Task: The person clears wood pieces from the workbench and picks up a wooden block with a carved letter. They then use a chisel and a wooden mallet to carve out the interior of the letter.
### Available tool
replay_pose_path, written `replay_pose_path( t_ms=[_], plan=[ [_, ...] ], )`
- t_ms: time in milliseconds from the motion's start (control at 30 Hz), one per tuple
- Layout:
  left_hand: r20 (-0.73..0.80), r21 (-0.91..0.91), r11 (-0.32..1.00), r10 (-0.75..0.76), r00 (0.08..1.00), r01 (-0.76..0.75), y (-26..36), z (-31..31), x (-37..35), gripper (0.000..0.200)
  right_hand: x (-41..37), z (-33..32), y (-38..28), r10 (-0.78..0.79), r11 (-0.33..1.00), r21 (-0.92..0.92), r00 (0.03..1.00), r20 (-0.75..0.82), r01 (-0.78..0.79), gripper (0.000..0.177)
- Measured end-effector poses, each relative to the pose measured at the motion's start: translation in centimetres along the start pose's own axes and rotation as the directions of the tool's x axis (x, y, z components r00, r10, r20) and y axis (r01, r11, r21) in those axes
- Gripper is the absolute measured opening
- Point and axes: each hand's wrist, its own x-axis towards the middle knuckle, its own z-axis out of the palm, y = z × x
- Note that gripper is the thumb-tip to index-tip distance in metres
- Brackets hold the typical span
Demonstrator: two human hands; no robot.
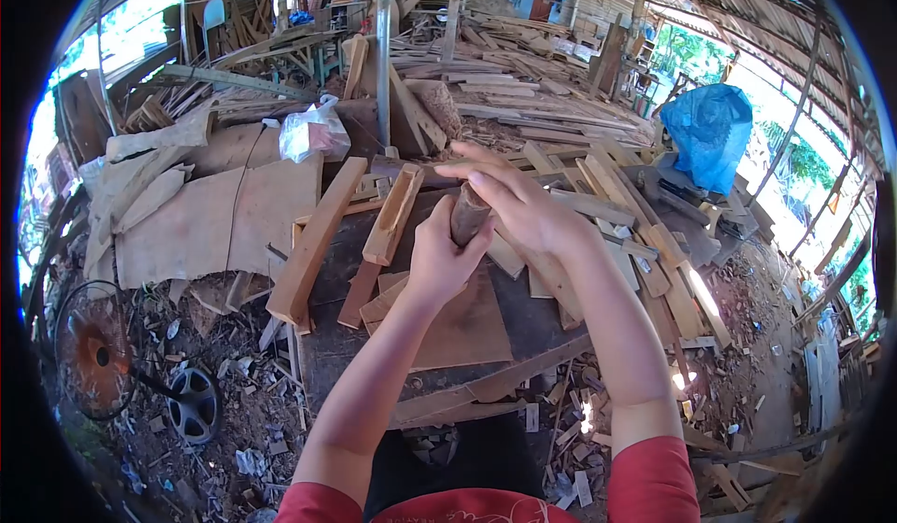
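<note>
My left hand [441, 247] is wrapped round a short, round, brown wooden piece [469, 217], held upright and slightly tilted over the workbench [336, 360]. Its lower end is hidden by the fist. My right hand [525, 207] is open, fingers stretched to the left, with its palm side right at the piece's top end. Below the hands lies a flat wooden board [462, 332]. Left of them, a hollowed wooden block [393, 215] and a long squared timber [320, 243] rest on the bench.
Planks and offcuts [645, 233] crowd the bench's right side. A white plastic bag [314, 131] sits on a large sheet [215, 215] at left. A fan [98, 355] stands low on the left. A metal post [384, 56] rises behind the bench, and a blue tarp [710, 135] hangs at right.
</note>
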Motion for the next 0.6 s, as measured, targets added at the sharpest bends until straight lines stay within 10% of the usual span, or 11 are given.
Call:
replay_pose_path(
  t_ms=[200,300,367,433,600],
  plan=[
    [0.001,0.153,0.988,0.004,1.000,-0.004,0.6,1.0,-0.3,0.030,-2.6,-1.1,3.6,-0.226,0.952,-0.242,0.962,-0.154,0.185,0.042],
    [-0.008,0.139,0.990,-0.011,1.000,0.012,0.7,1.2,-0.5,0.029,-4.2,-0.7,8.9,0.083,0.972,-0.176,0.927,-0.365,-0.156,0.052],
    [-0.012,0.187,0.982,0.023,1.000,-0.020,0.3,1.4,-0.5,0.026,-5.8,0.2,12.6,0.365,0.576,-0.552,0.794,-0.485,-0.603,0.065],
    [-0.011,0.174,0.985,0.007,1.000,-0.005,0.2,1.2,-0.5,0.026,-7.5,0.9,15.8,0.649,0.295,-0.675,0.660,-0.378,-0.676,0.071],
    [-0.022,0.158,0.987,-0.002,1.000,0.005,-0.1,1.0,-0.4,0.026,-10.0,1.5,20.1,0.455,0.268,-0.759,0.772,-0.443,-0.593,0.067]
  ],
)
